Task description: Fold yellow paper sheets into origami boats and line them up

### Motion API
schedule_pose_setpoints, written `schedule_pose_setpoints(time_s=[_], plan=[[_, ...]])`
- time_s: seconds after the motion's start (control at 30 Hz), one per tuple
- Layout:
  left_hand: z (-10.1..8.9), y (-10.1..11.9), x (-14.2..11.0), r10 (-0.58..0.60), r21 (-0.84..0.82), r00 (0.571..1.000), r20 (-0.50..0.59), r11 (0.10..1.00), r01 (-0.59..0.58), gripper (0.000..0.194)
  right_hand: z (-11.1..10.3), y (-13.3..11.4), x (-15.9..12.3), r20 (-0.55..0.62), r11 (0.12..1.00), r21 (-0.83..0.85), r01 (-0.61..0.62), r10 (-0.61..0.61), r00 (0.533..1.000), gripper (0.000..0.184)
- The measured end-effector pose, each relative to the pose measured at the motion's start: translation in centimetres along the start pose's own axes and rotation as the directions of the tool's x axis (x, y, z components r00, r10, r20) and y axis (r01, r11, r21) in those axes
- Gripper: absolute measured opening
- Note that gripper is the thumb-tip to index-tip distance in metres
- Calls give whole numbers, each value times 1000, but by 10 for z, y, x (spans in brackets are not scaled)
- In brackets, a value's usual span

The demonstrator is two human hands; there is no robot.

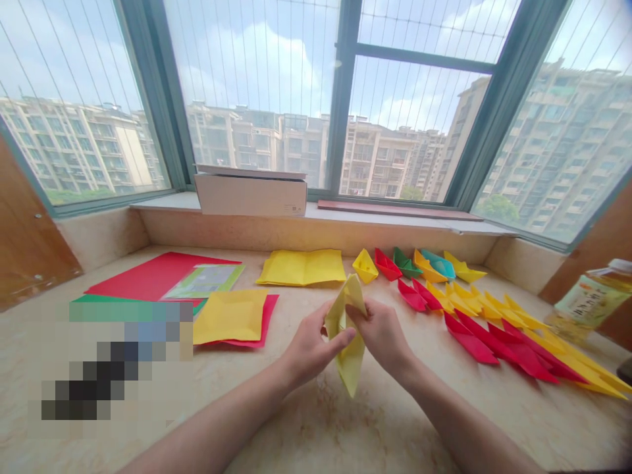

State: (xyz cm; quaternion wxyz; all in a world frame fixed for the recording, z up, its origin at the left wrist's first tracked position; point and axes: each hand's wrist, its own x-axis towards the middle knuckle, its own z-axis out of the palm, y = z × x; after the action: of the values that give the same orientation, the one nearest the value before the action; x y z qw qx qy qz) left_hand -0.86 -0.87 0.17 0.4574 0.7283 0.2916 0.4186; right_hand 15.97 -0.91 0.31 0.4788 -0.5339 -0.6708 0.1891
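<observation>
Both hands at frame center, on one folded yellow paper piece [351,359], held up above the stone counter [316,434]. Piece is long, pointed at top and bottom, roughly upright, opened a bit in the middle.

Left hand [313,342]: grasping the piece from its left edge, thumb laid across the front. Right hand [384,329]: pinching the upper right part, fingers curled. Hands close together, the piece between them.

Right of center: row of small paper boats in yellow, red, green, orange and blue. Nearest the hands is a yellow boat [365,265], just above the right hand. More red boats [513,349] and yellow boats run down to the right edge. Plastic bottle [587,296] with a pale label at far right, tilted in view.

Upper center, above the hands: yellow sheets [302,267] with a center crease. Left of the hands: yellow square paper [231,316] on top of red paper. Further left: large red sheet [148,276], clear packet [206,280] partly over it. Lower left is pixelated, can't tell what's there. White box [251,193] on the sill, under the window.
</observation>
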Motion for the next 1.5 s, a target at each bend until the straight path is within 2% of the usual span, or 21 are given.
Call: schedule_pose_setpoints(time_s=[0.17, 0.27, 0.33, 0.47, 0.57, 0.67, 0.8, 0.9, 0.97, 1.1, 1.2, 1.37, 1.5], plan=[[-5, 1, 0, -34, -146, 995, 89, 988, 46, 54, -1, 2, 2, 60, 994, 94, -50, 45, 997, 26], [-7, 3, 2, -53, -115, 998, 45, 992, 57, 46, -2, 4, 0, 104, 995, 94, -21, 11, 995, 24], [-8, 2, 4, -51, -61, 999, -5, 997, 51, 41, -2, 7, 0, 109, 996, 89, -12, 2, 994, 30], [-9, -4, 6, -86, 8, 994, -61, 996, 86, 38, -1, 16, 3, 127, 988, 128, -84, 68, 990, 47], [-9, -5, 5, -147, -60, 989, -32, 988, 145, 36, -1, 20, 5, 201, 982, 156, -110, 77, 976, 49], [-9, -1, 4, -178, -86, 984, 2, 980, 178, 36, 0, 19, 3, 221, 984, 142, -110, 77, 972, 50], [-12, 0, 4, -111, 86, 992, -57, 989, 116, 32, 1, 13, 1, 194, 982, 183, -45, 8, 981, 47], [-11, -2, 3, -112, 209, 993, -42, 971, 118, 28, -1, 9, 1, 134, 970, 241, -8, -25, 991, 41], [-10, -2, 1, -101, 268, 995, -16, 958, 102, 29, -2, 8, 1, 93, 975, 220, 8, -29, 995, 41], [-7, 4, -2, -1, 299, 999, 46, 954, -13, 31, -3, 7, 0, 21, 993, 71, 91, -92, 996, 33], [-6, 7, -2, 41, 325, 999, 30, 944, -48, 30, -3, 3, -1, -31, 988, 6, 157, -156, 987, 29], [-6, 3, -2, 14, 348, 990, 141, 936, -63, 23, -4, -1, -1, -69, 965, 77, 252, -247, 967, 23], [-7, 2, -2, -12, 348, 989, 148, 937, -40, 24, -9, -3, 2, -21, 969, 139, 204, -203, 979, 16]])
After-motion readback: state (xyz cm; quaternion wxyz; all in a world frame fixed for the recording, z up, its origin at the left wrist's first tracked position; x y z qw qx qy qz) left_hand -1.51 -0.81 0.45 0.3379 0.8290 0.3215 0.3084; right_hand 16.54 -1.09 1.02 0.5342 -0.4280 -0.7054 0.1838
